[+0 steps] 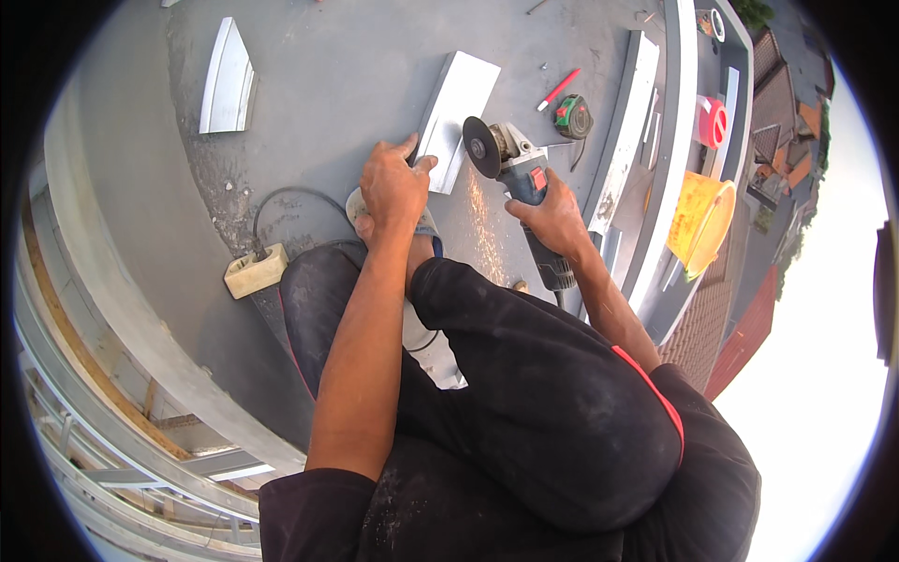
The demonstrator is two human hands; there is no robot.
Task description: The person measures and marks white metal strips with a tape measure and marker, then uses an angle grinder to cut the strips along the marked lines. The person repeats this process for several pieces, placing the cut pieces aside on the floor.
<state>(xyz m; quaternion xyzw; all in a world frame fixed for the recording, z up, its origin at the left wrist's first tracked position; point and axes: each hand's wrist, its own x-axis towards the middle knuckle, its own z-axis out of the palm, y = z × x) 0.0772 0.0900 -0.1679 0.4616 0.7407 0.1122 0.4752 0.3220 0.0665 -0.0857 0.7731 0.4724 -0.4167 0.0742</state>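
Observation:
My right hand [554, 217] is wrapped round the body of an angle grinder [524, 178] with a dark cutting disc [480, 147]. The disc meets the right edge of a short silver-white metal profile [461, 98], and orange sparks [482, 225] stream down from there toward my legs. My left hand [393, 187] grips the near left end of that profile, thumb and fingers closed on it. Below the left hand shows part of my foot in a sandal [426, 225], close to the profile's near end.
Another metal offcut [227, 80] lies at the far left. Beyond the grinder are a red marker [559, 89] and a green tape measure [573, 117]. A long metal profile [623, 131] runs along the right, near a yellow bucket [700, 225]. A cream socket block [256, 272] with a cable sits left.

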